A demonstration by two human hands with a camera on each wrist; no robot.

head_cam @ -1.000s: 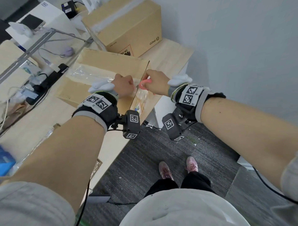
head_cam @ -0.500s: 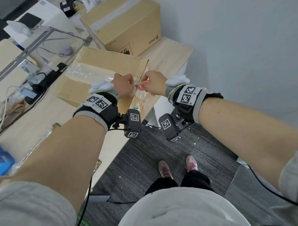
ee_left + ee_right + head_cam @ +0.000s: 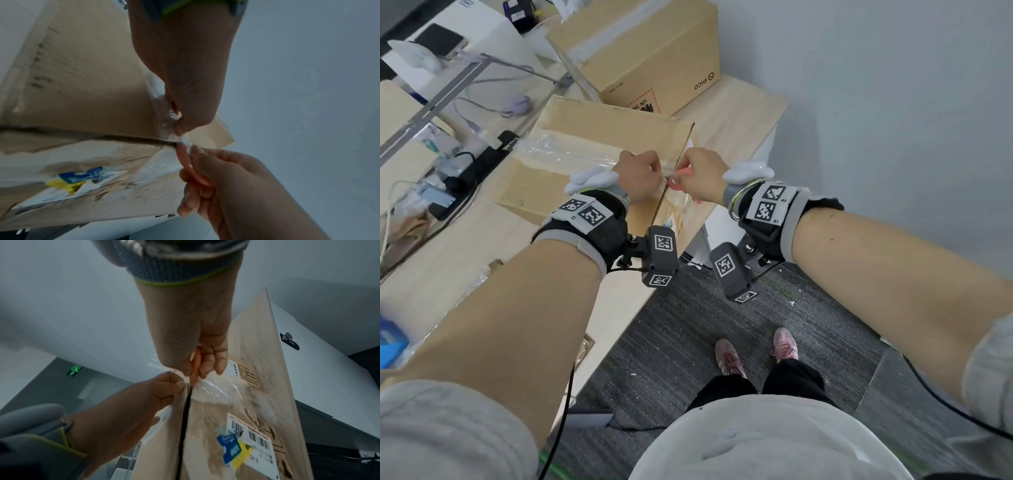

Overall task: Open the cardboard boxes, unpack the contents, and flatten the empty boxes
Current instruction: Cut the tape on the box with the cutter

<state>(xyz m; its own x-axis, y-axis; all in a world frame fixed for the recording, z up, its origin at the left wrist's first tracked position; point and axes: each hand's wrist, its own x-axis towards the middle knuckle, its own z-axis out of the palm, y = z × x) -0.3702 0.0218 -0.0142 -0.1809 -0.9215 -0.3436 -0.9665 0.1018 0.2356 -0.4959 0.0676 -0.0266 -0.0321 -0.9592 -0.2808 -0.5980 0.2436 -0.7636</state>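
- At centre of the head view, the flat cardboard box (image 3: 599, 150) lies on the desk (image 3: 465, 267), near corner at the desk's edge; a second, taller box (image 3: 647, 51) stands behind it at upper centre, its top seam taped over.
- My left hand (image 3: 638, 176) pinches a loose end of the clear tape (image 3: 167, 123) between thumb and fingertips, fingers curled tight on it, right at the box corner.
- My right hand (image 3: 703, 178) is wrapped round a small pink cutter (image 3: 681, 178); its tip sits touching the tape where it crosses the dark seam (image 3: 184, 418) between the flaps. The blade itself is too small to make out.
- Shipping labels (image 3: 248, 438) sit on the box face, lower right of the right wrist view, clear of the seam.
- Judgement: the step in hand is freeing the tape at this corner; unpacking and flattening are not yet begun.
- To do it well, I would keep the tape end taut with the left pinch, pulling away from the cutter, so the tip meets stretched film rather than slack.
- The tip should ride shallow along the seam line, so whatever is inside is not scored.
- Risk: my two hands are nearly touching; the cutting stroke should run away from the left fingertips.
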